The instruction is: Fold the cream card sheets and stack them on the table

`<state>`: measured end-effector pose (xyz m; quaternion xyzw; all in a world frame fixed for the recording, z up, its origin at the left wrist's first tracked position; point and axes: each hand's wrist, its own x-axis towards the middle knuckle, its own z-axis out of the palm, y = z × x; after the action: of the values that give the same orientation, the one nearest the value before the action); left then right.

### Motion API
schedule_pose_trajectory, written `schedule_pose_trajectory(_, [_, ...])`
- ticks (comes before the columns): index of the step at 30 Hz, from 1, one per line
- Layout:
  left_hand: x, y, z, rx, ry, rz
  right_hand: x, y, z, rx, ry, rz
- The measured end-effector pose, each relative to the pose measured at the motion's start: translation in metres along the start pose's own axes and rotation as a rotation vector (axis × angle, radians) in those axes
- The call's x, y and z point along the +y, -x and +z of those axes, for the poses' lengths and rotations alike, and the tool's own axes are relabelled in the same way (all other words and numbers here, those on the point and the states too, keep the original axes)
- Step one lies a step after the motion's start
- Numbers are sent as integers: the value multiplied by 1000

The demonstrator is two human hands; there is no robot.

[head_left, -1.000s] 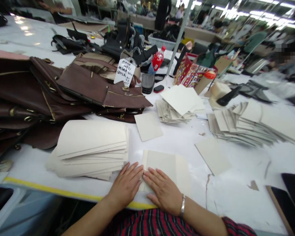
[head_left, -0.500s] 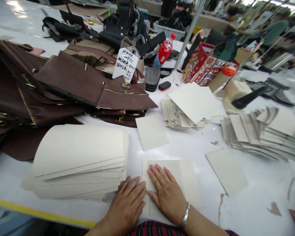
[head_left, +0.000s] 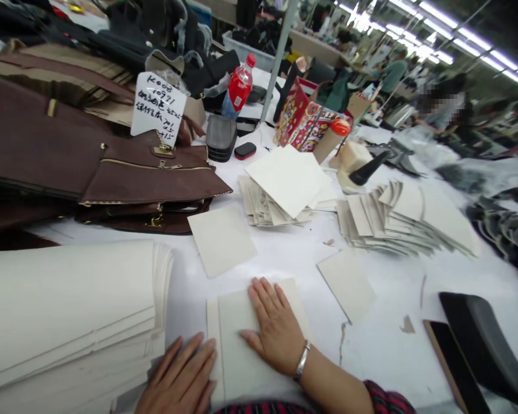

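My right hand (head_left: 277,329) lies flat, fingers spread, on a pale cardboard panel (head_left: 233,351) at the near edge of the white table (head_left: 293,253). A second, slightly wider sheet peeks out along the panel's left side. My left hand (head_left: 179,376) rests flat at the panel's left edge, fingers apart. A tall stack of long cream sheets (head_left: 64,310) sits just left of my left hand. Neither hand grips anything.
Loose square cards lie ahead (head_left: 221,238) and to the right (head_left: 347,282). Two fanned card piles (head_left: 285,187) (head_left: 397,221) sit farther back. Brown leather bags (head_left: 125,172) with a handwritten tag (head_left: 153,109), a red bottle (head_left: 238,86), a printed box (head_left: 302,118) and a dark object (head_left: 479,339) at right.
The view swung closer and to the right. My right hand slid up and across the panel, away from my left hand, which stays at the panel's left edge.
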<state>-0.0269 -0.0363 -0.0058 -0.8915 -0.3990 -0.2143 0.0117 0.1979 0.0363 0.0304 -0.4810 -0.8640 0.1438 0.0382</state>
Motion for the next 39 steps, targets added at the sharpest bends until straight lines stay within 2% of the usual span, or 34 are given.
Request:
schedule_pose_trajectory(2, [1, 2, 0, -12, 52, -26, 10, 3, -3, -7, -46, -27])
schedule_pose_trajectory(4, [6, 0, -2, 16, 201, -163, 21, 7, -7, -10, -111, -46])
schedule_pose_trajectory(5, [10, -4, -4, 31, 306, -287, 27, 9, -9, 18, -130, -24])
schedule_pose_trajectory(7, [17, -18, -8, 67, 584, -625, 40, 16, -10, 127, -116, 97])
schedule_pose_trajectory(10, [23, -48, -12, 159, 1058, -1102, 54, 25, -1, 274, -50, 268])
schedule_pose_trajectory(11, [24, -58, -13, 200, 1190, -1198, 56, 27, 3, 292, -53, 281])
schedule_pose_trajectory(13, [26, -74, -14, 216, 1394, -1287, 58, 32, 9, 307, -110, 259])
schedule_pose_trajectory(15, [29, -84, -14, 123, 1501, -1283, 56, 36, 8, 314, -203, 227])
schedule_pose_trajectory(18, [36, -84, -13, 0, 1519, -1212, 52, 46, -10, 326, -267, 189])
schedule_pose_trajectory(23, [45, -73, -18, -2, 1608, -1139, 44, 64, -56, 278, -210, 58])
schedule_pose_trajectory(26, [50, -74, -25, -12, 1632, -1116, 39, 72, -73, 237, -271, 5])
schedule_pose_trajectory(33, [59, -78, -33, 12, 1654, -1108, 37, 79, -80, 189, -485, -20])
schedule_pose_trajectory(39, [62, -80, -38, -3, 1680, -1101, 38, 82, -77, 145, -651, 72])
